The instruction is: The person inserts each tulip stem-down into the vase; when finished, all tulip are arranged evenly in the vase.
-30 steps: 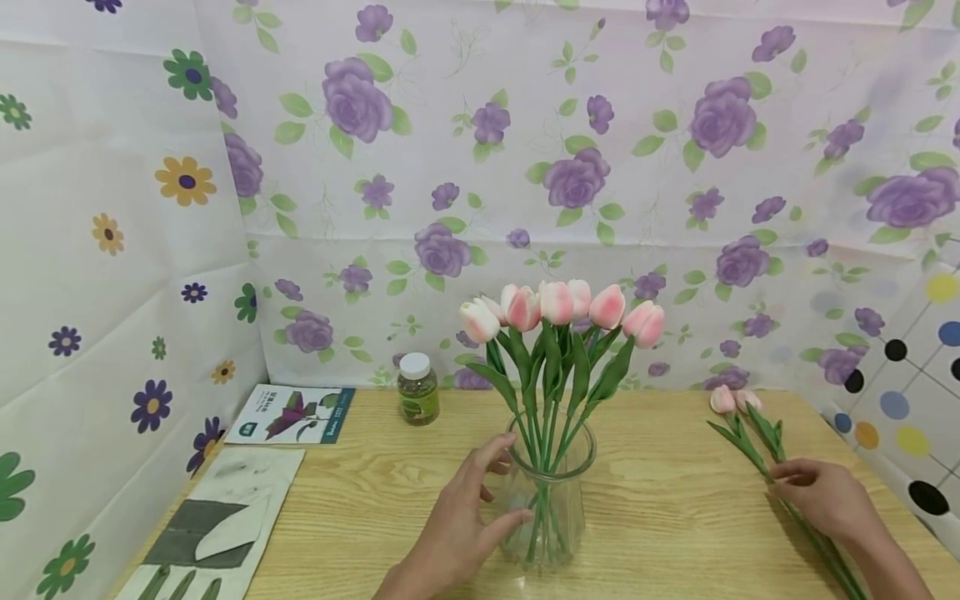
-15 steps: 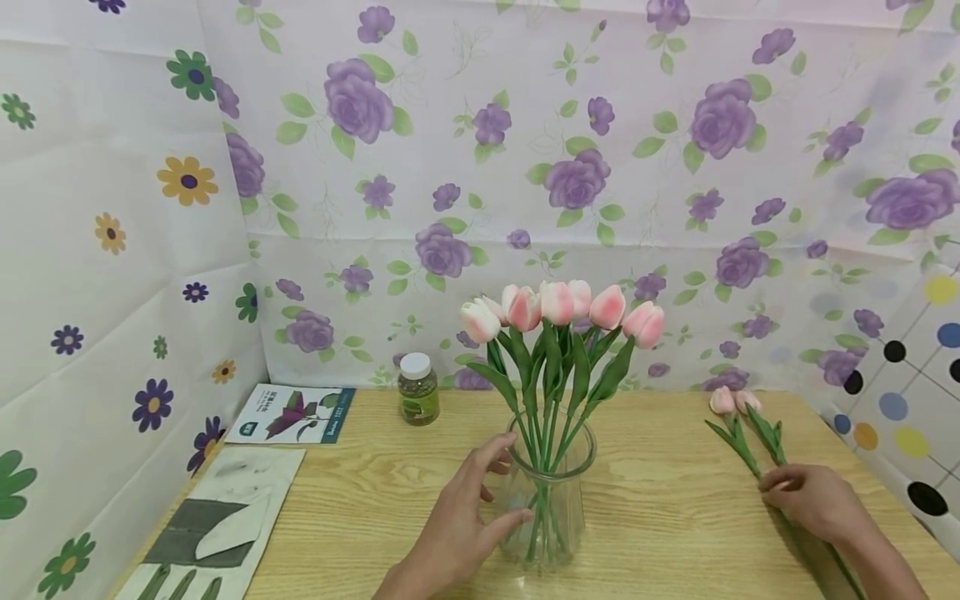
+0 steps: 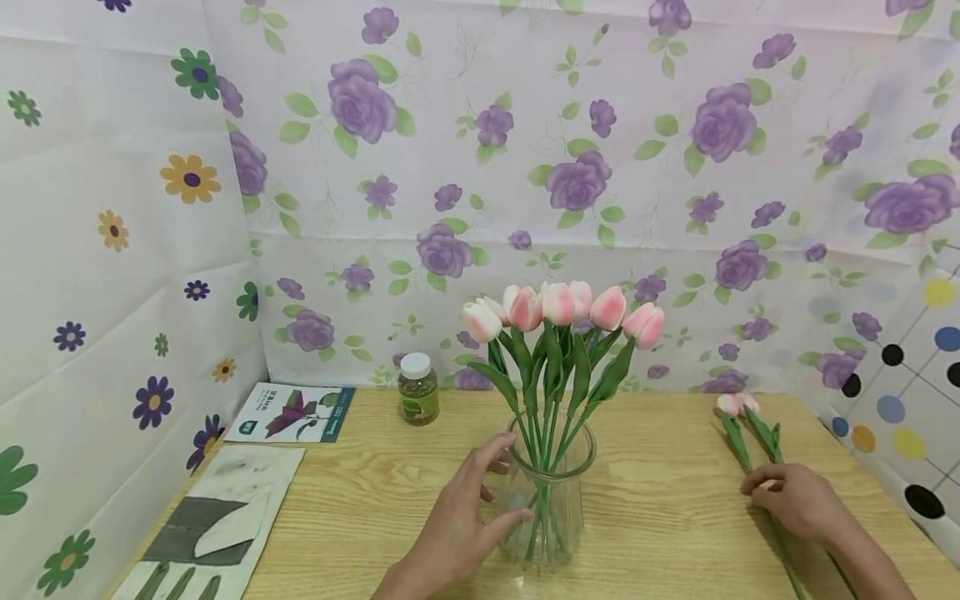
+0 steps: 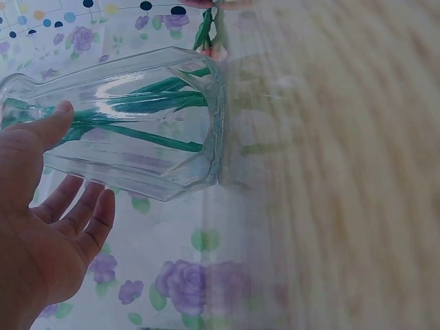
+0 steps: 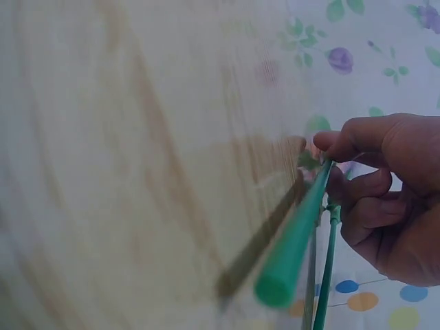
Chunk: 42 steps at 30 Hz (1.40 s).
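Observation:
A clear glass vase (image 3: 543, 517) stands upright on the table, holding several pink-and-white tulips (image 3: 557, 304) with green leaves. My left hand (image 3: 461, 517) holds the vase from its left side, thumb in front and forefinger by the rim. In the left wrist view, the thumb lies over the vase (image 4: 137, 117) and the other fingers curve along its far side. At the right, two more tulips (image 3: 738, 406) lie close together. My right hand (image 3: 795, 500) pinches one tulip's stem; the stem's cut end (image 5: 276, 285) points toward the right wrist camera. The second stem (image 5: 326, 275) runs beside it.
A small jar (image 3: 417, 392) with a white lid stands at the back, left of the vase. A printed booklet (image 3: 288, 412) and a grey-and-white flat packet (image 3: 213, 517) lie along the table's left edge. Flowered sheets (image 3: 480, 192) enclose the table.
My right hand has slid left and slightly toward the vase, drawing the pinched stem with it and swinging its lower end left. The left hand and vase stay put.

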### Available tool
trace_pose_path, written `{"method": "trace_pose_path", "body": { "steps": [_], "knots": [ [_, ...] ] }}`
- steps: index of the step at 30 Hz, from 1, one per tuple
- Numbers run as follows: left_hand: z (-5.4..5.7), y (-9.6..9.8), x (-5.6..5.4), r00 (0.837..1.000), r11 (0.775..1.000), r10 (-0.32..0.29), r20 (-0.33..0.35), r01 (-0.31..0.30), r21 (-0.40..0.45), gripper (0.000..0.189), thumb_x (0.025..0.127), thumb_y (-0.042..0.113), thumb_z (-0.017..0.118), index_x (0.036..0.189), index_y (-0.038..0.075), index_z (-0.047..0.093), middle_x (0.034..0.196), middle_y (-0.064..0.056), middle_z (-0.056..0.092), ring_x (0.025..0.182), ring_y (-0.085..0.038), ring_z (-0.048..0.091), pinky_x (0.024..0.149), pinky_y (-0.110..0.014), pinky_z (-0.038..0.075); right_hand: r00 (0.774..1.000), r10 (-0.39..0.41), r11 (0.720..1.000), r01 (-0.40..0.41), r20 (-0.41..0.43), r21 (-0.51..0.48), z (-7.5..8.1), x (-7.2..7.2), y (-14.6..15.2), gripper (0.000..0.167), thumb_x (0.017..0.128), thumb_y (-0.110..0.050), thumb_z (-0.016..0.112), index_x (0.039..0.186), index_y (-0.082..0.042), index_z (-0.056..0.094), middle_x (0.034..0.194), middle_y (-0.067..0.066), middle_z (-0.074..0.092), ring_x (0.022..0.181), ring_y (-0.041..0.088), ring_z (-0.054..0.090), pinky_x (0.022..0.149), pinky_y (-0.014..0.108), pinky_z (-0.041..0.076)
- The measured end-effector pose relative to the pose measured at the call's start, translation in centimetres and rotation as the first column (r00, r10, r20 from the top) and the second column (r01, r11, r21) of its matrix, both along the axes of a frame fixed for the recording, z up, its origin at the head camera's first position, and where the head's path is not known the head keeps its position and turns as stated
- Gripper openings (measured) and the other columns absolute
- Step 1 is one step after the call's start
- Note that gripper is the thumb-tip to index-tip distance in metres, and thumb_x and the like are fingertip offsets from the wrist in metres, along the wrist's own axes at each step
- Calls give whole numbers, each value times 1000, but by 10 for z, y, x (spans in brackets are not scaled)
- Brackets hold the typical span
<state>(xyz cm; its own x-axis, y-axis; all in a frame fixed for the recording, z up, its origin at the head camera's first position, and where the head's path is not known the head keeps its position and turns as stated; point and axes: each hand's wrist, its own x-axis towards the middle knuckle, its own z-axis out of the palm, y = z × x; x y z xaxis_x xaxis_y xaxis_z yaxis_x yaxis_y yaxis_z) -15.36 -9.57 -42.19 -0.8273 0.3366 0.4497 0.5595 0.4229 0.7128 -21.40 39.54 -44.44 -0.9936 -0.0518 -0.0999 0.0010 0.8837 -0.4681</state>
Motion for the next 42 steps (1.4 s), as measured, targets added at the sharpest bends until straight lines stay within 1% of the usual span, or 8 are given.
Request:
{"method": "trace_pose_path", "body": {
  "steps": [4, 8, 15, 22, 27, 30, 35, 42],
  "knots": [
    [0, 0, 0, 1000, 1000, -1, 13, 1, -2, 82, 94, 26, 82, 162, 23, 36, 141, 4, 58, 119, -25, 63, 84, -34, 59, 999, 27, 1000, -26, -17, 8, 0, -1, -3, 12, 99, -10, 69, 103, -9, 80, 109, 20, 78, 98, 39, 74, 76, 47, 63],
    [0, -1, 0, 1000, 1000, -7, 20, 7, -2, 82, 94, 26, 82, 162, 22, 35, 142, 3, 57, 119, -25, 62, 84, -34, 59, 1000, 24, 1000, -24, -7, 13, 2, -1, -7, 15, 100, -11, 67, 104, -7, 81, 106, 15, 79, 94, 32, 75, 75, 44, 63],
    [-3, -1, 1, 999, 1000, -20, 29, 20, -7, 81, 96, 29, 80, 163, 27, 34, 143, 4, 56, 119, -22, 61, 83, -33, 58, 1000, 2, 1000, -2, 25, -17, -4, 1, -7, 17, 91, -15, 76, 105, -8, 82, 103, 10, 78, 91, 20, 70, 72, 36, 58],
    [-2, -1, 1, 1000, 1000, -16, 24, 16, -6, 82, 96, 28, 80, 162, 32, 32, 143, 4, 57, 119, -25, 61, 83, -33, 58, 998, -2, 995, 9, 63, -101, 1, 2, -12, 31, 94, -13, 73, 122, 0, 77, 115, 17, 75, 102, 26, 68, 71, 33, 57],
    [-1, -1, 1, 1000, 1000, -10, 17, 10, -8, 84, 95, 27, 81, 163, 32, 32, 143, 3, 57, 118, -26, 62, 83, -33, 58, 999, 0, 990, 6, 43, -144, 8, 2, -16, 37, 98, -16, 72, 129, 4, 72, 114, 16, 74, 99, 19, 64, 67, 30, 52],
    [-1, -1, 0, 1000, 1000, -10, 16, 10, -7, 83, 95, 27, 81, 163, 32, 32, 143, 3, 57, 118, -25, 62, 82, -33, 58, 999, -23, 984, 30, 43, -173, 10, 3, -17, 39, 99, -16, 71, 132, 6, 70, 112, 14, 73, 82, 13, 60, 61, 29, 49],
    [-1, -1, 1, 1000, 1000, -13, 16, 13, -1, 82, 95, 27, 81, 162, 30, 33, 143, 3, 57, 118, -24, 62, 82, -33, 58, 996, -77, 968, 84, 40, -238, 10, 6, -18, 43, 100, -17, 71, 136, 6, 67, 107, 10, 70, 53, 8, 46, 49, 28, 45],
    [0, -1, 1, 1000, 1000, -15, 18, 15, 3, 82, 95, 27, 81, 163, 26, 34, 143, 3, 57, 119, -28, 61, 82, -32, 58, 992, -124, 948, 129, 35, -290, 16, 8, -20, 52, 102, -26, 71, 143, 4, 61, 116, 16, 70, 49, 8, 41, 47, 30, 43]
  ]
}}
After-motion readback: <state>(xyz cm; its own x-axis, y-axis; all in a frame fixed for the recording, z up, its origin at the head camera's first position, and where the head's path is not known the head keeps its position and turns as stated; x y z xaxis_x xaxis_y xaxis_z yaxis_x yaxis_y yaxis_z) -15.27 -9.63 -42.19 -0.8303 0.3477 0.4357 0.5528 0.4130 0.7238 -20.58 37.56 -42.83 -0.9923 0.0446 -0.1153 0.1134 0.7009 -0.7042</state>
